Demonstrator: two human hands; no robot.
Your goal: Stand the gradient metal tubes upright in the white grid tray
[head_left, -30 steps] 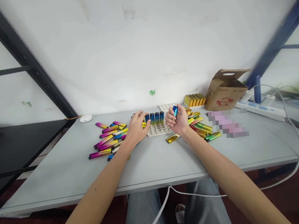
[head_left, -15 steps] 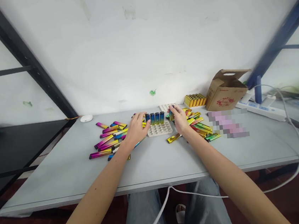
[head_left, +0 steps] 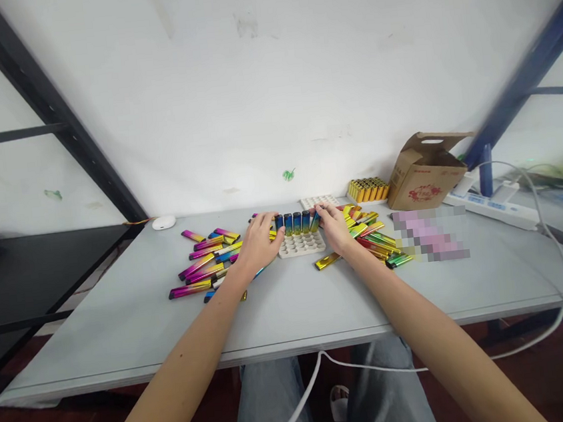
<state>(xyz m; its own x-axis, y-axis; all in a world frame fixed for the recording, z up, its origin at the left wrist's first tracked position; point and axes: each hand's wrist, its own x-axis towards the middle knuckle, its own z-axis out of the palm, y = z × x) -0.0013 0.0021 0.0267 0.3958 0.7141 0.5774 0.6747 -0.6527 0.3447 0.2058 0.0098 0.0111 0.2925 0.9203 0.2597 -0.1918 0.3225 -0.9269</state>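
Note:
A white tray with round holes (head_left: 302, 244) lies on the table in front of me. Along its back edge stands a row of shiny blue lighters (head_left: 297, 223) with dark tops. My right hand (head_left: 334, 228) pinches another blue lighter (head_left: 315, 222), slightly tilted, at the row's right end; whether it sits in a hole I cannot tell. At the tray's left end is my left hand (head_left: 258, 241), fingers apart, its thumb by the leftmost lighter. Loose magenta-yellow lighters (head_left: 202, 273) lie left of the tray. Gold, red and green ones (head_left: 372, 238) lie to the right.
Behind my right hand lies a second white tray (head_left: 319, 201). Beside it stand yellow lighters packed in a tray (head_left: 368, 190), then an open cardboard box (head_left: 421, 176). A power strip (head_left: 495, 207) with white cables is at right, a small white case (head_left: 163, 223) at back left.
My right hand has moved slightly left and brought the blue lighter against the right end of the row. My left hand has stayed at the tray's left end.

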